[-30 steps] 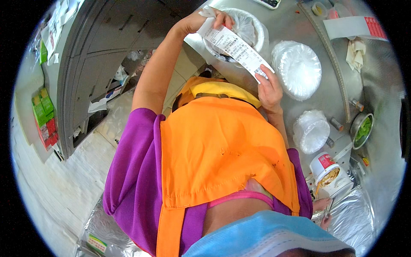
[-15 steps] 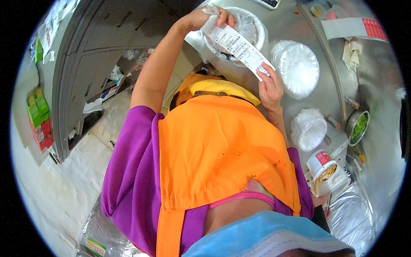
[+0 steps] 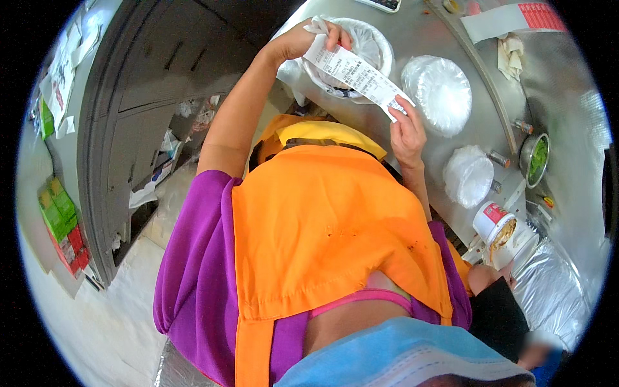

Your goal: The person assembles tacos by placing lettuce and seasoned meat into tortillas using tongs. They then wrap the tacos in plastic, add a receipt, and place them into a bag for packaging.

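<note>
A long white printed receipt point(image 3: 354, 72) stretches slanting between my two hands. My left hand point(image 3: 302, 40) is closed around its upper end, and a twist of white plastic bag point(image 3: 316, 27) pokes out above the fingers. At the lower end, the fingers of my right hand point(image 3: 407, 134) pinch the paper near its corner. Beneath the receipt stands a round container in a white plastic bag point(image 3: 384, 55), partly covered by the paper and my left hand. To the right of my right hand sits a flat round bundle wrapped in clear plastic point(image 3: 438, 95).
On the metal counter point(image 3: 419, 39) are a smaller plastic-wrapped bundle point(image 3: 468, 177), a metal bowl of greens point(image 3: 536, 158) and a tipped white tub point(image 3: 495, 224) with brown contents. A red-and-white paper strip point(image 3: 509, 20) lies far right. Another person's dark sleeve point(image 3: 500, 316) shows at lower right. Dark cabinets point(image 3: 161, 71) stand left.
The view has shifted slightly, and the other person's arm shows more at the lower right. Both my hands keep holding the receipt in nearly the same place.
</note>
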A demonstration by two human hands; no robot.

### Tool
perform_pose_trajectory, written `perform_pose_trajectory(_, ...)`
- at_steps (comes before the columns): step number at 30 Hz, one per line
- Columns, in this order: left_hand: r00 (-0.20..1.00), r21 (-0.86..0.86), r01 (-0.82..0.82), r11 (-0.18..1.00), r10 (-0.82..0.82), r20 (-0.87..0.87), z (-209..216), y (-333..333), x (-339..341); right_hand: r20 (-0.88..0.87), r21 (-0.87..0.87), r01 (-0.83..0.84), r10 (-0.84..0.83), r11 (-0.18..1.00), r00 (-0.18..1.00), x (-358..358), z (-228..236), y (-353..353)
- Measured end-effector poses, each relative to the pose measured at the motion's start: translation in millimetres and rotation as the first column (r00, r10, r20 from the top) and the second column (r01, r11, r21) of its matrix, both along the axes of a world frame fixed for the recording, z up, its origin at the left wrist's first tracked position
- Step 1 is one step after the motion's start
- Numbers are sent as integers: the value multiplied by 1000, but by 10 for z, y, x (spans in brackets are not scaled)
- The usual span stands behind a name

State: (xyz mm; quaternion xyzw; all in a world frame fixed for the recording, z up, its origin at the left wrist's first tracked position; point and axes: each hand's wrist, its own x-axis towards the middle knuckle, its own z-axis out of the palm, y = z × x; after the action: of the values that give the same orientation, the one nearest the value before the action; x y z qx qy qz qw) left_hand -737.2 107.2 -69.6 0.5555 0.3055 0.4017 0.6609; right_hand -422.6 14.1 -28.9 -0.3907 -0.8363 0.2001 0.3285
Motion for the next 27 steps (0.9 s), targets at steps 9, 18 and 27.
perform_pose_trajectory(9, 1000, -51, 24, 998, -24, 0, -15, 57, 30, 39, 72, 149, -152, 986, 988, -134, -1, -167)
perform_pose_trajectory(18, 999, -32, 47, 998, -47, -12, -34, 45, 26, 72, 94, 174, -181, 980, 981, -139, 15, -188)
perform_pose_trajectory(27, 997, -60, 27, 998, -32, -70, 6, 14, 6, -10, 64, 113, -113, 992, 994, -100, 48, -142)
